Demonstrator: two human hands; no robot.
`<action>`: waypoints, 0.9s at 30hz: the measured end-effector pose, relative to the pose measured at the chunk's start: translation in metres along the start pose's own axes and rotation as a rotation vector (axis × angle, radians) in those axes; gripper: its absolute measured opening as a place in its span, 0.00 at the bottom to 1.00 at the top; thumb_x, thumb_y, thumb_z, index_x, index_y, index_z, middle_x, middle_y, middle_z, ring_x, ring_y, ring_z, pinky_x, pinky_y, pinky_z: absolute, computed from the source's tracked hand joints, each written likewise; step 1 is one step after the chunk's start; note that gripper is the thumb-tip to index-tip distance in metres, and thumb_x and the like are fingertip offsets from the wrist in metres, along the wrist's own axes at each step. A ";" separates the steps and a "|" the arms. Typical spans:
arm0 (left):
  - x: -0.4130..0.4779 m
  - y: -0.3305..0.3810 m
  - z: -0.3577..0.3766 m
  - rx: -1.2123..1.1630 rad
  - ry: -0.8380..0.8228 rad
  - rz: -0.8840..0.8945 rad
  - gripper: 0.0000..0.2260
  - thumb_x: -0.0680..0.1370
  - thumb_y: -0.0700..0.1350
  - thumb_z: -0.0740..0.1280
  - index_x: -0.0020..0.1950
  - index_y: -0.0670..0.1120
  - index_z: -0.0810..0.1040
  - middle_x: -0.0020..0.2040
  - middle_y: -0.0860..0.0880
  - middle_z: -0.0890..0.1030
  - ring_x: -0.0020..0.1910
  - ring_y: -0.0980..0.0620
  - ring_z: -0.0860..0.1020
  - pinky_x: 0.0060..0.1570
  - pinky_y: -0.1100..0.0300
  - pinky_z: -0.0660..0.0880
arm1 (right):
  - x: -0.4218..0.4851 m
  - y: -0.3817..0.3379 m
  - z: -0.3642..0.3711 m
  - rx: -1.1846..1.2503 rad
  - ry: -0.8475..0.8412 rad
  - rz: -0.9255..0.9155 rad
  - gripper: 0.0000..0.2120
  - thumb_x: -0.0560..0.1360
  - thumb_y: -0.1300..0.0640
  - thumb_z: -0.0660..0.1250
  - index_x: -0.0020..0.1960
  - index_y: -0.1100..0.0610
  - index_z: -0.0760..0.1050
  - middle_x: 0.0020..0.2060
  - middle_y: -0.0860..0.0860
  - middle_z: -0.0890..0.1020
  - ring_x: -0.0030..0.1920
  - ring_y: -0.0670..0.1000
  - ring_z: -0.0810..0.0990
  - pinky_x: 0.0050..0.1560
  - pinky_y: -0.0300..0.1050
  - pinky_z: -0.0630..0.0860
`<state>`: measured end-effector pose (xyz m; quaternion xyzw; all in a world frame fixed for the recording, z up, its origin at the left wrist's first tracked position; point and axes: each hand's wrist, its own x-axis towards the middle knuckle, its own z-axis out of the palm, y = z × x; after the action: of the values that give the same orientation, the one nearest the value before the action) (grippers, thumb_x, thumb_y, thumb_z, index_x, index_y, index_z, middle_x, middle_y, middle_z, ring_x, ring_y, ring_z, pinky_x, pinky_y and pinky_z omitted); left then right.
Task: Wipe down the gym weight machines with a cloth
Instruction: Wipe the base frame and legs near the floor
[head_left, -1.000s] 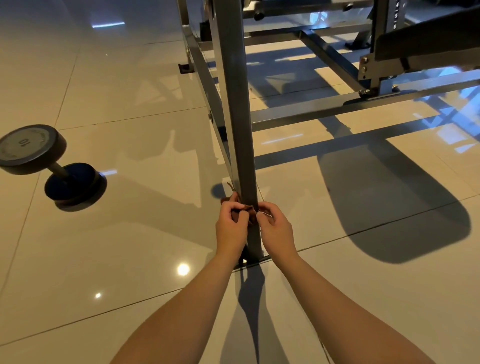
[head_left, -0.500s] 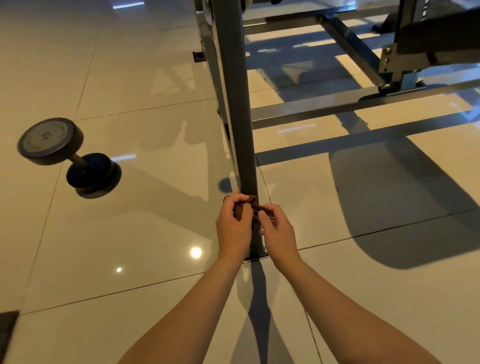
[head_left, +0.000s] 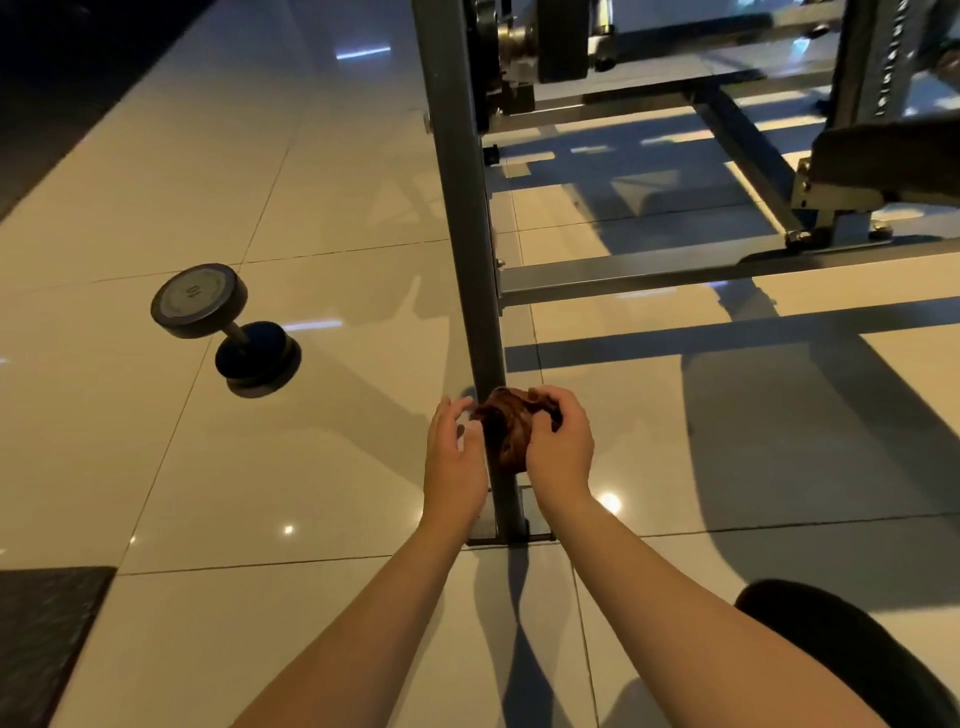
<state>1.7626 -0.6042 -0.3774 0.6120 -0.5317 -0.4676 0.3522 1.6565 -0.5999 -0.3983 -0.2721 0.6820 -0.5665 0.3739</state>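
Some cloth (head_left: 506, 434) hides under right hand (head_left: 560, 447) fingers (head_left: 546, 402) clamping it; left hand (head_left: 454, 460) fingers (head_left: 447, 415) apart.

- The cloth (head_left: 506, 431) lies against the machine's upright post (head_left: 467, 260), low down near its foot.
- The left hand (head_left: 454, 462) is left of the post, and the right hand (head_left: 558, 447) is right of it, on the cloth.
- A dumbbell (head_left: 223, 322) lies on the floor (head_left: 311, 467), well left of the post.
- A crossbar (head_left: 727, 273) runs rightward behind the hands.
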 end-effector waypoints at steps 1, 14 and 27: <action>0.002 0.003 -0.001 0.058 0.002 0.001 0.16 0.87 0.48 0.55 0.75 0.58 0.67 0.77 0.56 0.65 0.75 0.57 0.64 0.64 0.72 0.63 | 0.007 -0.006 0.000 0.013 0.035 -0.032 0.12 0.83 0.61 0.61 0.60 0.46 0.75 0.57 0.47 0.78 0.58 0.47 0.78 0.60 0.44 0.80; 0.012 0.008 0.024 0.146 -0.002 0.040 0.19 0.87 0.50 0.53 0.79 0.58 0.62 0.80 0.56 0.62 0.78 0.57 0.60 0.74 0.62 0.58 | 0.024 0.027 0.011 -0.089 -0.175 0.134 0.10 0.84 0.61 0.60 0.58 0.47 0.75 0.56 0.49 0.79 0.55 0.49 0.80 0.46 0.33 0.75; 0.037 0.094 0.008 0.041 0.071 0.109 0.17 0.87 0.50 0.53 0.75 0.60 0.67 0.69 0.59 0.73 0.63 0.68 0.70 0.63 0.68 0.65 | 0.053 -0.084 0.025 -0.036 -0.221 -0.202 0.11 0.81 0.62 0.64 0.60 0.49 0.76 0.59 0.48 0.76 0.58 0.44 0.77 0.57 0.35 0.78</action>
<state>1.7251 -0.6576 -0.3001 0.6053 -0.5611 -0.4146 0.3833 1.6423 -0.6741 -0.3294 -0.4066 0.6158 -0.5556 0.3830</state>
